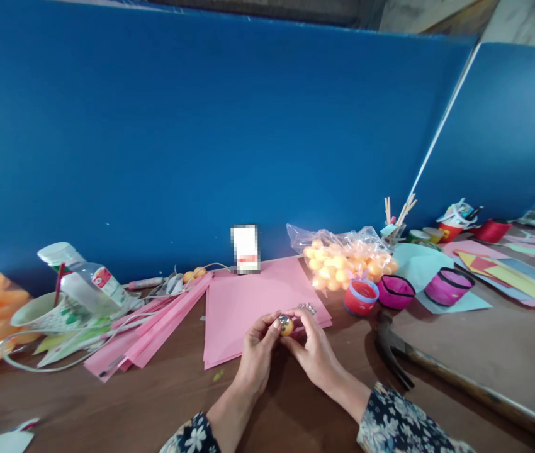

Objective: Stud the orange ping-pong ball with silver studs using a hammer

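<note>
Left hand (257,349) and right hand (313,347): fingers nearly closed, jointly pinching a yellow-orange ball (288,328) bearing a silver-coloured part (284,319). The ball sits above the counter (154,406). Relative to it: pink paper sheets (253,296), 11 o'clock; clear bag of orange balls (338,267), 1 o'clock; claw hammer (461,382), between 3 and 4 o'clock.

We look from head height, forward and down over the near worktop (121,409), facing a blue partition (248,138).
</note>
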`<action>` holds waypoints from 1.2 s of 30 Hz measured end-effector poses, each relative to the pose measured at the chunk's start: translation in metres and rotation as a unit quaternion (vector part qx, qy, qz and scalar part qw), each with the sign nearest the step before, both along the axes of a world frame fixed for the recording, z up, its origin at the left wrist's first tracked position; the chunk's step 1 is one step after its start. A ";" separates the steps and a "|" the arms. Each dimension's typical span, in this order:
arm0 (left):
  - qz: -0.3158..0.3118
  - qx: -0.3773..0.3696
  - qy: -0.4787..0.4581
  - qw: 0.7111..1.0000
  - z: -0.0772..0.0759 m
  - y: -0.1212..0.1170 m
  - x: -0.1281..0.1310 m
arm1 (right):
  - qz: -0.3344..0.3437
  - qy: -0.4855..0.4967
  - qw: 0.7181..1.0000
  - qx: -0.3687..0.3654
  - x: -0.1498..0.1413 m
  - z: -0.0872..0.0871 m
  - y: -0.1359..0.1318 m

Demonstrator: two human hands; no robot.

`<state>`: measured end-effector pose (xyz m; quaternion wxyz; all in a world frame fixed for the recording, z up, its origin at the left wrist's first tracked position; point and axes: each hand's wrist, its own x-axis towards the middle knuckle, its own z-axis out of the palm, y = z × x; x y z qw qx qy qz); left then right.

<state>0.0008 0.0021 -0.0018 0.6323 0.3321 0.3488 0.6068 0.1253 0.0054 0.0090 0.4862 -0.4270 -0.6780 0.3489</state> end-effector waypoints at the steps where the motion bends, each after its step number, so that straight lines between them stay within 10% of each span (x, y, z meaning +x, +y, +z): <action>1: 0.000 0.000 -0.004 1.000 0.000 0.000 0.000 | 0.001 -0.001 1.000 -0.001 0.000 0.000 0.000; 36: -0.028 -0.005 -0.066 0.997 0.008 0.002 0.002 | -0.043 0.011 0.999 -0.016 0.002 -0.002 0.005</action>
